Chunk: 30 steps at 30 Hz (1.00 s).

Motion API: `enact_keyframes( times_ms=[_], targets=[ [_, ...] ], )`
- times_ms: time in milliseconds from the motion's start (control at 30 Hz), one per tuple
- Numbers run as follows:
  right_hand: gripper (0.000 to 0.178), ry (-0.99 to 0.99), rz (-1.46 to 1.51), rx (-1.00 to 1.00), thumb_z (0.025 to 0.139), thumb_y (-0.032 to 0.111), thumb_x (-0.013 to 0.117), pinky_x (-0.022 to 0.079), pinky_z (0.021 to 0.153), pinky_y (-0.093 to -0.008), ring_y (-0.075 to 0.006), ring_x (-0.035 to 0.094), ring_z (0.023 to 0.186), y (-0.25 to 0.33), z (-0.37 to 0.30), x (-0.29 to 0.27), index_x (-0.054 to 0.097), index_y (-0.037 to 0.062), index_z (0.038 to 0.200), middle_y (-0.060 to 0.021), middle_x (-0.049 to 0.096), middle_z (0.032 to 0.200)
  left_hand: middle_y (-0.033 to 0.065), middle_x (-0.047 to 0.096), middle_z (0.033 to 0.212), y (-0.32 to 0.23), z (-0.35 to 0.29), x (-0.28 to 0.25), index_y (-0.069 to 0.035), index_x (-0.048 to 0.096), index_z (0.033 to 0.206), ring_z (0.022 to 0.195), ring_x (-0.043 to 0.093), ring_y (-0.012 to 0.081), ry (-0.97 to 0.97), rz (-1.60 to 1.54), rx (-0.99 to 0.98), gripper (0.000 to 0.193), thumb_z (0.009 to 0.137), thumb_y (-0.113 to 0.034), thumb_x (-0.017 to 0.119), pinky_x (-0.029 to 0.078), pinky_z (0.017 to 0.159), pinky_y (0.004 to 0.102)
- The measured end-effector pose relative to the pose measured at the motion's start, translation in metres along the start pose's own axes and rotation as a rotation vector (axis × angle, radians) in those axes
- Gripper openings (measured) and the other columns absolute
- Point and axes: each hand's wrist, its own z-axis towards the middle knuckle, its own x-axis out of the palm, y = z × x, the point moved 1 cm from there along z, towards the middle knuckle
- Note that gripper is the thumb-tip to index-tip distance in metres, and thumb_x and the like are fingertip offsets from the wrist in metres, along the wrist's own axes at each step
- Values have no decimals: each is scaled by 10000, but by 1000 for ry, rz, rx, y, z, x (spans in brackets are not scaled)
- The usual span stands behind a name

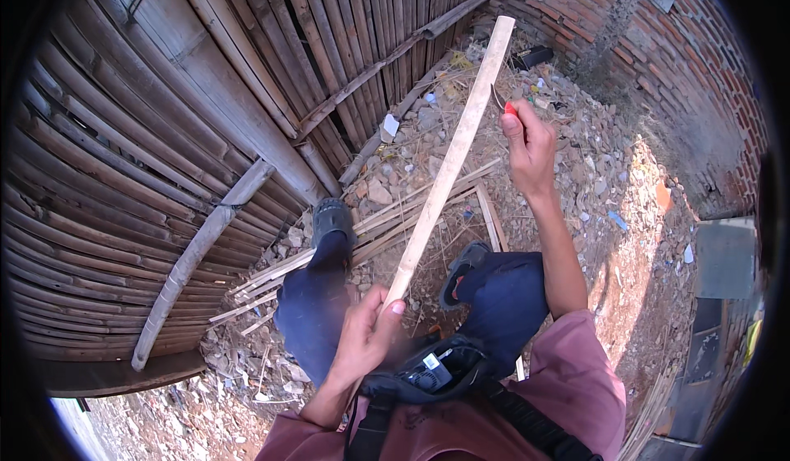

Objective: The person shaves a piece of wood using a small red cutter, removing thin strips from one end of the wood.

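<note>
My left hand (372, 329) is closed round the lower end of a long, pale wooden strip (448, 169), which may be split bamboo. The strip slants up and away to the right, its far end above the rubble. My right hand (528, 144) grips a small tool with a red handle (510, 109). A thin, dark, curved blade (495, 95) shows beyond the handle, close to the strip's right edge. It looks like a small curved knife, though the fist hides most of the handle. Whether the blade touches the strip I cannot tell.
Several more strips (395, 222) lie on the stony rubble (592, 165) between and beside my shoes (332, 218). A bamboo slat wall (123, 165) rises on the left, a brick wall (658, 58) at the far right. A grey panel (726, 259) leans at the right.
</note>
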Motion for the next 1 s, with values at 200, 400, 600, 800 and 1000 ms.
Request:
enact_keyframes(
  times_ms=[200, 400, 600, 800, 1000],
  targets=[
    [402, 22, 119, 26, 1095, 408, 613, 391, 576, -342, -173, 497, 591, -7, -6, -1, 643, 20, 995, -71, 521, 678, -14, 548, 652, -7, 0, -3, -25, 583, 956, 630, 491, 53, 13, 25, -59, 212, 1099, -179, 614, 388, 567, 294],
    [401, 56, 132, -89, 1074, 406, 644, 386, 564, -339, -168, 497, 587, -14, -4, -13, 642, 21, 961, -64, 520, 679, -24, 502, 643, 6, -11, -6, -27, 581, 957, 625, 426, 47, 15, 2, -44, 180, 1089, -145, 613, 332, 554, 299],
    [415, 124, 112, -224, 1054, 411, 667, 396, 541, -359, -212, 512, 558, -8, -5, -16, 624, 26, 906, -72, 521, 666, -32, 468, 632, 14, -15, 3, -24, 577, 948, 623, 387, 41, 10, -1, -14, 174, 1082, -126, 616, 297, 543, 300],
    [409, 44, 97, -223, 1055, 408, 665, 399, 539, -368, -224, 513, 552, -11, 0, -18, 621, 31, 903, -73, 508, 650, -32, 463, 618, 11, -22, 4, -18, 581, 954, 609, 383, 39, 17, 34, -16, 173, 1083, -127, 616, 287, 532, 304],
    [463, -91, 59, 18, 1115, 450, 558, 409, 603, -332, -166, 490, 607, -57, 21, -38, 624, 35, 921, -62, 517, 658, -33, 490, 625, 5, -37, 3, -17, 591, 963, 609, 410, 35, 56, 58, -137, 170, 1085, -133, 613, 320, 535, 287]
  ],
)
